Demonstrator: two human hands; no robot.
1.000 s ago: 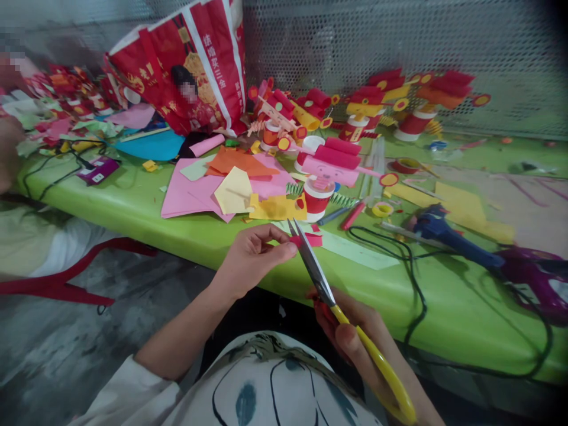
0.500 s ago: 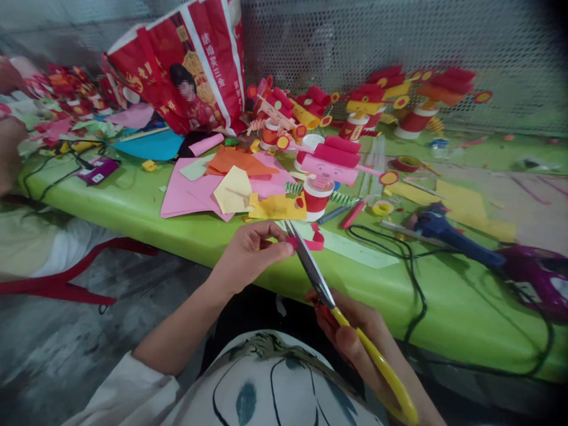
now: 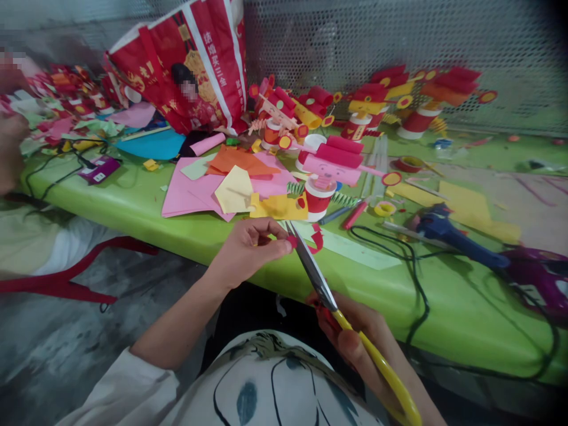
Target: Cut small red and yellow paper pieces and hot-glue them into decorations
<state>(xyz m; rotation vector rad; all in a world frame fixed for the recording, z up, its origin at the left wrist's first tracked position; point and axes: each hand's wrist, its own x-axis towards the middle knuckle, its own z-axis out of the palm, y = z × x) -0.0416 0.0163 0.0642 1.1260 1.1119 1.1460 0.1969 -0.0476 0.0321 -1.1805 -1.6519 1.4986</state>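
Note:
My left hand (image 3: 254, 248) pinches a small piece of red paper (image 3: 291, 241) between thumb and fingers, above the table's front edge. A pair of scissors (image 3: 316, 278) with yellow handles is gripped in my right hand (image 3: 359, 337). Their blades point away from me, nearly closed, with the tips beside the red piece at my left fingertips. A curled red paper strip (image 3: 318, 238) shows just past the blades; whether it is joined to the held piece I cannot tell. Right behind stands a paper figure (image 3: 331, 168) with a pink face, red hat and red-and-white cup body.
Pink paper sheets (image 3: 190, 192) and yellow paper (image 3: 277, 207) lie on the green table (image 3: 146, 222). A blue glue gun (image 3: 461, 236) with a black cord lies at right. Behind are a red bag (image 3: 155, 77) and several paper figures. A person's hand (image 3: 11, 148) is at far left.
The red strip past the blades has shifted and curled differently. Both hands and the scissors stay in nearly the same place, and the view has moved slightly.

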